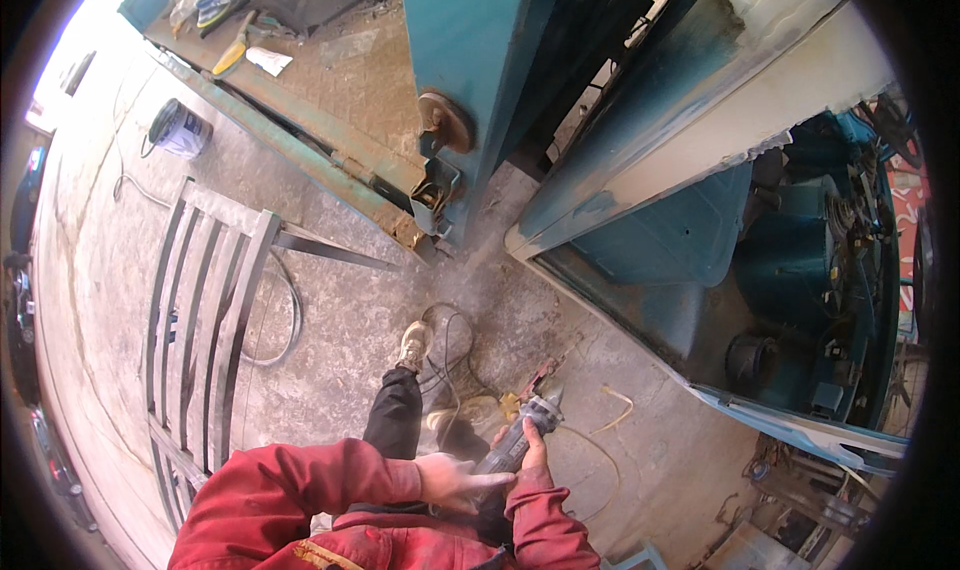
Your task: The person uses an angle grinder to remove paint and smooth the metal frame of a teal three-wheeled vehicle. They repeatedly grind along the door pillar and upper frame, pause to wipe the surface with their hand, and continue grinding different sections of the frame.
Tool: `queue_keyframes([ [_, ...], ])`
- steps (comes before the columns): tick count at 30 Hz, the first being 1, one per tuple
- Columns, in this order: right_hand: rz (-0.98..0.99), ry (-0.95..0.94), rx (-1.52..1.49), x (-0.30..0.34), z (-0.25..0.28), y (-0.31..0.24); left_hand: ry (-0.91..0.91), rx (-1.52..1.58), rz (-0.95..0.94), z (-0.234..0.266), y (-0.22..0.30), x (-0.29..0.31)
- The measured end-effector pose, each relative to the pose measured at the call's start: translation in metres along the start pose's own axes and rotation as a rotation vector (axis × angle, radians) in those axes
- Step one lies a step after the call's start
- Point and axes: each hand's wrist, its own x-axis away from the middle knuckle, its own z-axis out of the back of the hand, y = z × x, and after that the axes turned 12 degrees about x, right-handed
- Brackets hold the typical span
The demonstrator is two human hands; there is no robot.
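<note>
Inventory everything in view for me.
power tool: one, dark grey, lower centre
vehicle body: one, teal and off-white, right
platform: one, brown and teal, upper left
upright panel: one, teal, top centre
slatted frame: one, grey, left
bucket: one, dark, upper left
hose: one, grey, beside frame
tubing: count unclear, yellowish, floor right
cable: count unclear, dark, floor centre
shoe: one clear, beige, centre
sleeves: two, red, bottom
left grip: one, bare, at tool
right grip: one, bare, on tool

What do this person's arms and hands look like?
Both arms wear long, loose red sleeves: the left sleeve is creased, and the right sleeve looks paler in patches, perhaps dusty. The left hand and right hand are bare, without gloves.
</note>
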Motion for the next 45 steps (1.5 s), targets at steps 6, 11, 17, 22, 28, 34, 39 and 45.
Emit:
queue_keyframes([
  [6,0.019,0.062,-0.051,0.0,-0.017,-0.001,0.052,0.245,-0.084,0.006,-0.009,0.007],
  [11,0.046,0.038,0.047,-0.003,-0.028,-0.005,0.028,0.399,-0.114,0.005,-0.019,0.009],
  [17,0.109,0.029,0.107,-0.005,-0.043,-0.003,-0.017,0.352,0.132,-0.006,-0.018,0.019],
  [22,0.213,0.027,0.217,0.005,-0.063,-0.02,0.215,0.352,0.07,-0.005,-0.004,0.024],
  [28,0.604,-0.06,0.366,0.019,-0.092,-0.055,0.579,0.764,0.137,0.007,0.006,0.013],
  [34,0.911,-0.125,0.489,0.028,-0.13,-0.094,0.886,1.005,0.011,0.058,-0.006,-0.053],
  [39,1.061,-0.182,0.557,0.044,-0.153,-0.128,0.951,0.793,-0.002,0.095,0.005,-0.068],
  [45,1.047,-0.295,0.426,0.062,-0.174,-0.155,1.049,0.478,-0.138,0.121,0.015,-0.079],
])
